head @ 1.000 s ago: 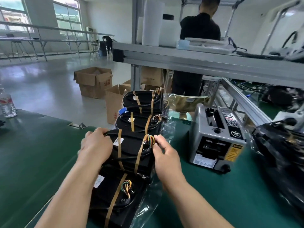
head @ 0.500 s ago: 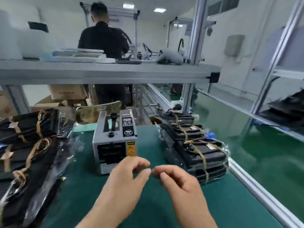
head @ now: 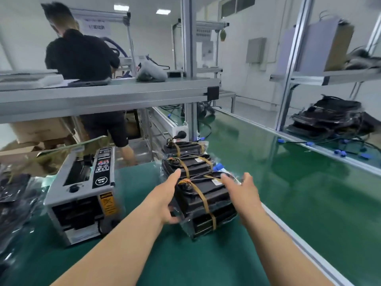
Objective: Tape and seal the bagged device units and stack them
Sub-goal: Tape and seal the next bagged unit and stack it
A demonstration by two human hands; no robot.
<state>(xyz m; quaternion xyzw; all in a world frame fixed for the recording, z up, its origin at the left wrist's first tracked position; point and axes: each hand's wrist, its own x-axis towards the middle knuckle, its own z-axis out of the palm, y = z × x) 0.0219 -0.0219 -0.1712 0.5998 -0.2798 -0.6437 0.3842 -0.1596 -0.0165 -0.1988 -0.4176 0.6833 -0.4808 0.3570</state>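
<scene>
With fingers spread and empty, my left hand [head: 167, 196] and right hand [head: 242, 187] should clasp the nearest bagged unit [head: 214, 195] evenly by its sides.

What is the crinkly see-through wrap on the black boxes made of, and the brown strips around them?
The crinkly clear wrap looks like thin shiny plastic film: it wrinkles and catches light. The brown strips look like dull tape, paper or plastic; the blur leaves that open.

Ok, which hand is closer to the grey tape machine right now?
Left. The left hand sits at the left side of the bagged stack, just right of the tape machine; the right hand is beyond the stack, on its right side.
</scene>
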